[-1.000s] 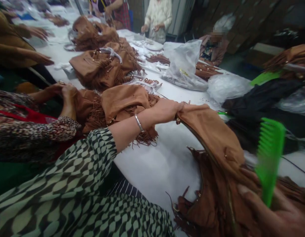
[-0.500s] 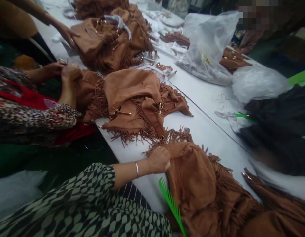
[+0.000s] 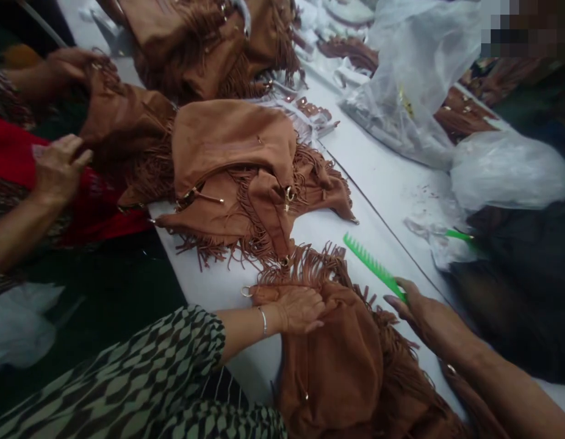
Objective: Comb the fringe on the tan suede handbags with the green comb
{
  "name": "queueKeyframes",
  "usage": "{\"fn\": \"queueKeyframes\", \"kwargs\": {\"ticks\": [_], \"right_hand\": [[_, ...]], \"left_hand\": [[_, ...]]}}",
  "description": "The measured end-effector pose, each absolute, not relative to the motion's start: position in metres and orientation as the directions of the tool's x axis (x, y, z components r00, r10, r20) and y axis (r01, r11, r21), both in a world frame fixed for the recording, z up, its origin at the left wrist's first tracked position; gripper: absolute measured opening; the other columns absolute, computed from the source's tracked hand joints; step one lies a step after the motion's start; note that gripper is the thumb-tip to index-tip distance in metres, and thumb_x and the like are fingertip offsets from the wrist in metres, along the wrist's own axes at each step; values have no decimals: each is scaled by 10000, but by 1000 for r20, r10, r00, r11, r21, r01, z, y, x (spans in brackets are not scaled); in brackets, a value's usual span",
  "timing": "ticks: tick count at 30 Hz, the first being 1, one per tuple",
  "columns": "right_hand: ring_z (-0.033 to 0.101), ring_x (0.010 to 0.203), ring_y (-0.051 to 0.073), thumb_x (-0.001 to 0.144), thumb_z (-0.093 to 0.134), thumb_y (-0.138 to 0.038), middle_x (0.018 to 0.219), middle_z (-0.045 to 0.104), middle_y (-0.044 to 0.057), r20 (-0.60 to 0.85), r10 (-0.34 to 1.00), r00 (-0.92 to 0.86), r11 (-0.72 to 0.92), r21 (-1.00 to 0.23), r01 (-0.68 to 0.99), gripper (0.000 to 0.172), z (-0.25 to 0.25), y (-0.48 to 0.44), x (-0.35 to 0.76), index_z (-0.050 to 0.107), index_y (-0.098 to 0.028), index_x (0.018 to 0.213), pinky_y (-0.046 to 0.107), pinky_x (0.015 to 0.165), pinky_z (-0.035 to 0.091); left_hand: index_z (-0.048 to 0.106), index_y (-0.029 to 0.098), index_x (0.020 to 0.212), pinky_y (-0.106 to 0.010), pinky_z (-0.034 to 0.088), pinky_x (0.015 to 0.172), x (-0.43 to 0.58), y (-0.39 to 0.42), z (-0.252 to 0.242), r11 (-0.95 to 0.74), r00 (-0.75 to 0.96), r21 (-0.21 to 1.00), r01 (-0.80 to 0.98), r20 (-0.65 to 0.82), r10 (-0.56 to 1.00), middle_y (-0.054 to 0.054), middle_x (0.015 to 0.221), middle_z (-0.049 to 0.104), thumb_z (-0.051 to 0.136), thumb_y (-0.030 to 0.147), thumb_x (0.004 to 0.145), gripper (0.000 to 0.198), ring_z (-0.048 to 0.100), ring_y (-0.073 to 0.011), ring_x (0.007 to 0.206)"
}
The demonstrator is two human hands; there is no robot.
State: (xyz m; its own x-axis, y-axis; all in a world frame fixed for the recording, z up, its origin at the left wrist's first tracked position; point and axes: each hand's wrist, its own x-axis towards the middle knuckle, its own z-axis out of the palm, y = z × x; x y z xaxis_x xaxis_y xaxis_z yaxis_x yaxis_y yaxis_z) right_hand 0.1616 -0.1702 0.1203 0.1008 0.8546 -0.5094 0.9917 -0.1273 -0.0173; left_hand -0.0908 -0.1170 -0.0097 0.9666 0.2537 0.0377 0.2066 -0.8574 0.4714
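Note:
A brown suede bag [image 3: 335, 366] with long fringe lies on the white table in front of me. My left hand [image 3: 303, 310], with a silver bracelet at the wrist, lies on its upper part, fingers stretched over the suede and thumb hidden. Out from under that hand sticks a metal ring [image 3: 246, 291]. My right hand [image 3: 413, 305] is closed round the end of a green wide-toothed comb [image 3: 371, 263]. The comb's teeth hang over the table, just beyond the strands of fringe [image 3: 314, 265] along the bag's top.
Another fringed bag [image 3: 237, 137] lies ahead, with more piled behind it. At left, a co-worker's hands [image 3: 60, 171] are at a brown bag [image 3: 127, 116]. Clear plastic bags [image 3: 415, 79] and a second green comb [image 3: 459, 235] are across the table [image 3: 383, 177].
My right hand has come into view from the right, raising the green comb up beyond the bag. My left hand's fingers have loosened from a fist. The co-worker's hands have moved apart.

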Motion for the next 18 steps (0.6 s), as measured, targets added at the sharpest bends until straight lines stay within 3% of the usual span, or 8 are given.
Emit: {"fn": "queueKeyframes", "kwargs": {"ticks": [2, 4, 9, 12, 15, 18], "right_hand": [[677, 708, 246, 935, 289, -415, 759, 696, 77, -622, 778, -86, 17, -116, 993, 397, 104, -145, 153, 479, -180, 1193, 305, 604, 481], [680, 743, 221, 956, 288, -352, 830, 700, 64, -637, 737, -227, 141, -184, 973, 311, 86, -136, 144, 509, -203, 1116, 277, 606, 474], [647, 637, 162, 919, 368, -143, 771, 661, 56, -418, 780, -466, 440, -162, 883, 166, 47, -149, 154, 527, -156, 964, 233, 534, 447], [629, 635, 167, 790, 419, 17, 762, 643, 52, -244, 724, -645, 637, -122, 761, 346, 31, -156, 163, 495, -125, 1096, 243, 531, 457], [633, 662, 201, 723, 446, 40, 772, 651, 67, -157, 737, -657, 656, -67, 752, 404, 27, -155, 164, 519, -122, 1087, 274, 537, 481], [638, 635, 176, 780, 435, -16, 767, 670, 39, -193, 811, -552, 496, -272, 824, 342, 37, -145, 173, 541, -167, 1068, 238, 526, 479]], "left_hand": [[485, 116, 1112, -362, 434, 806, -91, -118, -14, -862, 962, 464, 204, 68, 265, -87, 935, 579, 477, 448, 863, 415, 537, -220, 874], [514, 111, 1053, -361, 427, 838, -90, -120, -20, -876, 968, 457, 156, 107, 228, -95, 925, 584, 483, 416, 853, 366, 535, -212, 875], [561, 157, 893, -321, 446, 793, -89, -123, -33, -894, 983, 447, -26, 176, 59, -58, 823, 593, 455, 295, 850, 180, 544, -165, 787], [572, 165, 885, -316, 450, 841, -88, -125, -35, -895, 987, 444, -33, 158, 42, -62, 861, 613, 442, 260, 853, 164, 559, -162, 833], [570, 135, 980, -354, 434, 933, -88, -127, -34, -891, 984, 446, 83, 106, 145, -111, 1053, 608, 471, 347, 841, 272, 547, -210, 1013], [544, 77, 1058, -378, 434, 960, -88, -131, -36, -862, 968, 468, 193, 51, 244, -177, 1198, 548, 470, 490, 821, 482, 513, -253, 1107]]}}
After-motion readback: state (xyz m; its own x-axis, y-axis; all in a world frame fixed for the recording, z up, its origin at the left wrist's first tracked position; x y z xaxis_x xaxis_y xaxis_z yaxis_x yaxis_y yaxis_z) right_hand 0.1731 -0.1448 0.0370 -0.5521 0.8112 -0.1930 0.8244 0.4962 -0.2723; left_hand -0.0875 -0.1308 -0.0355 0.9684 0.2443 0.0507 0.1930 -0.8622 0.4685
